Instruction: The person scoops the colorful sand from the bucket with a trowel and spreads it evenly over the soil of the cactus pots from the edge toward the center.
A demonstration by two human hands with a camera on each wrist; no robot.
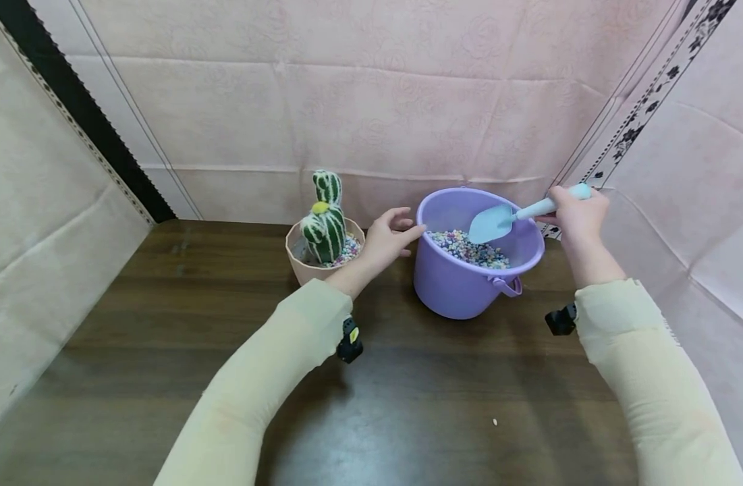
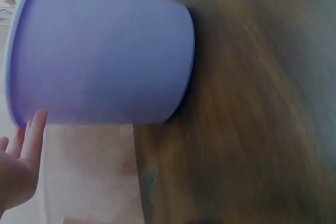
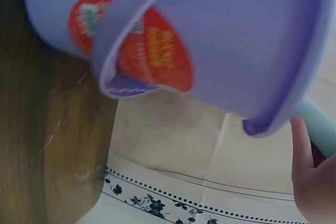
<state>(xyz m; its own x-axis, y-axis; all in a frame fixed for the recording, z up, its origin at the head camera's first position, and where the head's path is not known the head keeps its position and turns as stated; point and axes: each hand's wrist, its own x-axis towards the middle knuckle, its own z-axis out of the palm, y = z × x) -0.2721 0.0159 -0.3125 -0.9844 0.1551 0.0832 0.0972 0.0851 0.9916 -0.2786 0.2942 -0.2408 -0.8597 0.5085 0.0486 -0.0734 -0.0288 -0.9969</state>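
Observation:
A light blue toy shovel is gripped by its handle in my right hand, its blade inside the purple bucket. Small multicoloured pebbles cover the bucket's bottom, and the blade looks bare. My left hand is at the bucket's left rim, fingers loosely extended; in the left wrist view a fingertip is right by the bucket wall. Left of that hand stands a pale pink pot holding a knitted green-and-white cactus with a yellow flower, and pebbles around its base.
A dark wooden table carries everything, with one tiny pale pebble near the front. Pinkish cloth hangs behind, and more cloth bounds both sides. The bucket's handle hangs down at its front; a red label is on its wall.

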